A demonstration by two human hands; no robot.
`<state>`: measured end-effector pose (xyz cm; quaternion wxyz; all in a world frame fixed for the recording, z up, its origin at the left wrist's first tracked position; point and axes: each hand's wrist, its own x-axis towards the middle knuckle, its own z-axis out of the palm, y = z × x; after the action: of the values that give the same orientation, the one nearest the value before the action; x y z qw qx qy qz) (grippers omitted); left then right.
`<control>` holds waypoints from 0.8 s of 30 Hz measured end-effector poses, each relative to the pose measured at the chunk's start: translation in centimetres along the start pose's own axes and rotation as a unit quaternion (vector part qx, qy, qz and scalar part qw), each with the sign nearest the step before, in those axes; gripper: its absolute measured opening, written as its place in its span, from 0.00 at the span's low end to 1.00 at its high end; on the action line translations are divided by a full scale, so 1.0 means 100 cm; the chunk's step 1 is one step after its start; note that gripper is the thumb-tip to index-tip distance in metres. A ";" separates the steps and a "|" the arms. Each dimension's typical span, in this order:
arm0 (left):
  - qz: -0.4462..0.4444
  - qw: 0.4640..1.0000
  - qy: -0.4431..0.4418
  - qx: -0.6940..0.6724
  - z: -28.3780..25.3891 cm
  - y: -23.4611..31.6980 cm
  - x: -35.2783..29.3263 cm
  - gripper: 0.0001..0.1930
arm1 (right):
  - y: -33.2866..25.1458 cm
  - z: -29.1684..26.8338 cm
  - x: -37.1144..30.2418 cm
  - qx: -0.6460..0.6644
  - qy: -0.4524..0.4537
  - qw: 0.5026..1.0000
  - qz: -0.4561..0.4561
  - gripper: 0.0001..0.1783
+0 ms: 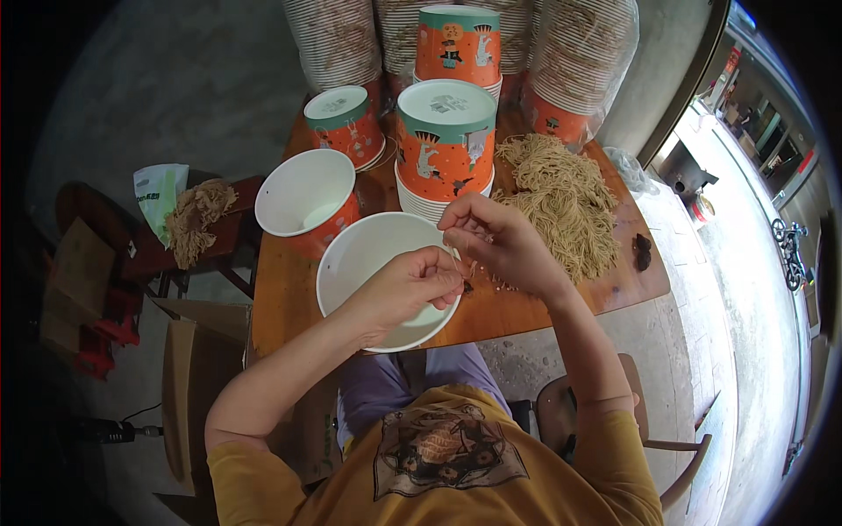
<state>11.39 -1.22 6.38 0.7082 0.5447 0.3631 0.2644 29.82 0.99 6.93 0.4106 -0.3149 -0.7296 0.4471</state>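
Note:
My left hand (410, 287) is pinched over the mouth of a wide paper bucket (344, 254), white inside, at the table's near edge. A thin pale cord (457, 259) shows between its fingertips and those of my right hand (494, 238), which is held higher with fingers bent together. The bucket's wall has a small hole on its left side. Right of my hands lies a large heap of tan cords (566, 206). A second open bucket (303, 188), orange outside, leans just behind the first.
Upside-down orange and teal buckets (445, 145) stand stacked on the wooden table (294, 302). Plastic-wrapped stacks (583, 61) rise behind. A dark lump (643, 252) sits at the right edge. At left are a bench (247, 197) with a tan bundle (200, 219) and a cardboard box (206, 368).

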 end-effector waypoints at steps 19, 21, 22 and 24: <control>-0.023 0.999 0.033 -0.034 -0.005 0.001 0.008 0.09 | -0.008 0.043 -0.057 -0.232 0.196 0.953 0.014 0.09; -0.049 0.996 0.029 -0.072 -0.004 0.004 0.008 0.09 | -0.009 0.046 -0.056 -0.233 0.194 0.953 0.023 0.08; -0.049 0.996 0.024 -0.070 -0.004 0.005 0.007 0.09 | -0.010 0.048 -0.057 -0.236 0.194 0.952 0.033 0.07; -0.074 0.994 0.015 -0.078 -0.002 0.010 0.004 0.09 | -0.006 0.051 -0.058 -0.258 0.213 0.942 -0.037 0.05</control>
<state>11.50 -0.58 7.23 0.7605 0.4553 0.3918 0.2468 28.00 -6.05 4.31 0.4772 -0.4705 -0.7268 0.1505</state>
